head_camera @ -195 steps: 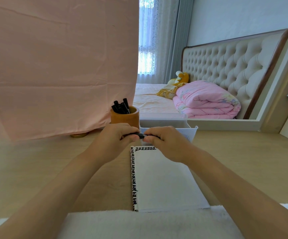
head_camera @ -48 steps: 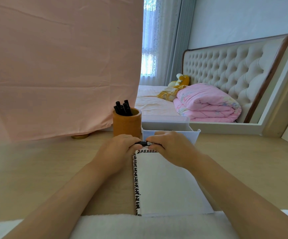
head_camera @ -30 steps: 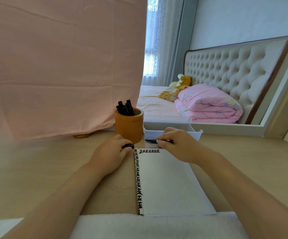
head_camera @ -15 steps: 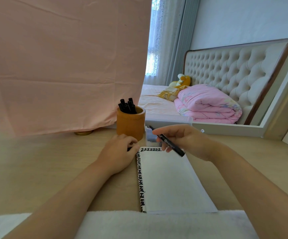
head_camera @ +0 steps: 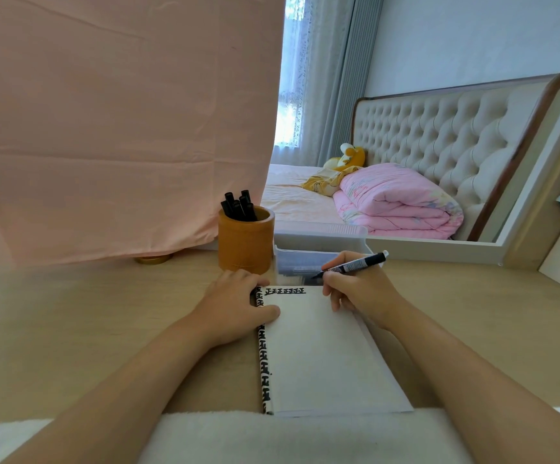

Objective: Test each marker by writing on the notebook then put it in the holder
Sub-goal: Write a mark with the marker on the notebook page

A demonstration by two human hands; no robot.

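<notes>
Desk (head_camera: 71, 329): carried the notebook (head_camera: 322, 356), which lay open and flat, page blank below a row of black test marks (head_camera: 285, 291) along its top edge.

Holder (head_camera: 245, 244): brown cup just beyond the notebook's top-left corner, with several capped black markers (head_camera: 238, 205) upright in it.

Clear bin (head_camera: 318, 242): just beyond the notebook's top edge, contents unclear.

Left hand (head_camera: 235, 306): you rested it on the notebook's top-left corner, thumb flat on the page and fingers curled down over the spine. Whether they enclosed a cap could not be told.

Right hand (head_camera: 359, 289): at the notebook's top-right corner, fingers clamped in a writing grip on the marker (head_camera: 355, 264). Its tip was uncapped and pointed at the end of the mark row, just above the page; contact was not clear.

Step, as judged: testing this marker. Next move calls for lowering the tip beside the last mark, making one short stroke, recapping, then dropping it into the holder.
</notes>
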